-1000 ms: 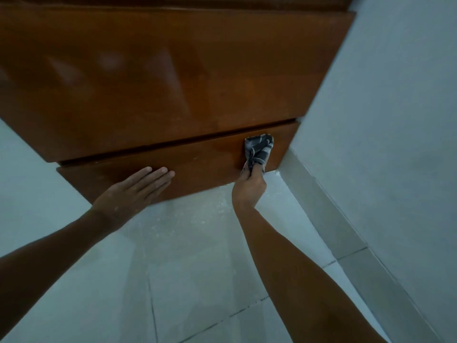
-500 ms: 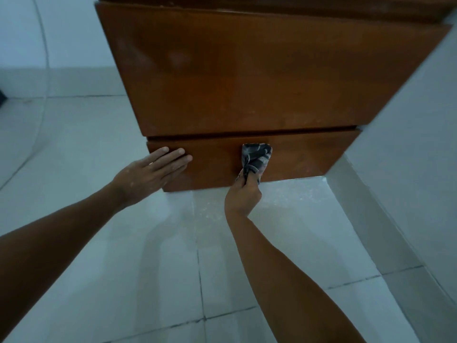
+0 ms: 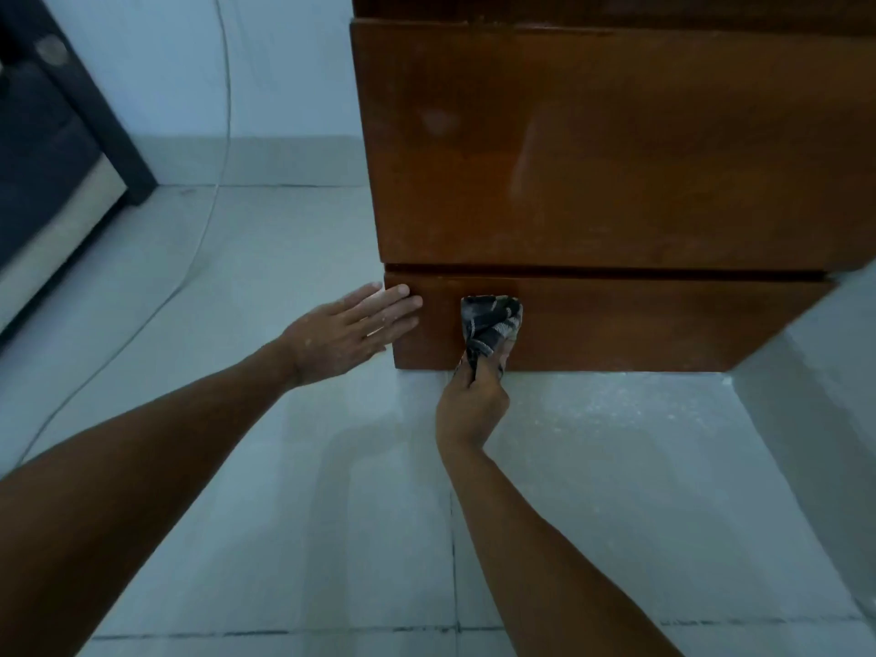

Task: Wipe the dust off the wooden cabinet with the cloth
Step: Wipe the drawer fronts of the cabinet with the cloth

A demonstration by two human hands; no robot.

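Note:
The wooden cabinet (image 3: 611, 149) is reddish brown, with a tall upper panel and a narrow bottom panel (image 3: 663, 324) just above the floor. A dark cloth with pale stripes (image 3: 490, 324) is bunched and pressed against the left part of that bottom panel. My right hand (image 3: 471, 405) grips the cloth from below. My left hand (image 3: 351, 331) lies flat, fingers straight, its fingertips resting on the left corner of the bottom panel.
Pale floor tiles (image 3: 284, 490) spread under my arms. A white wall (image 3: 815, 386) closes in on the right of the cabinet. Dark furniture (image 3: 52, 149) stands at the far left. A thin cable (image 3: 208, 220) runs down the back wall and across the floor.
The cloth and my right hand have slid leftward along the bottom panel, from near its right end to near its left end. My view has swung left, bringing dark furniture into sight.

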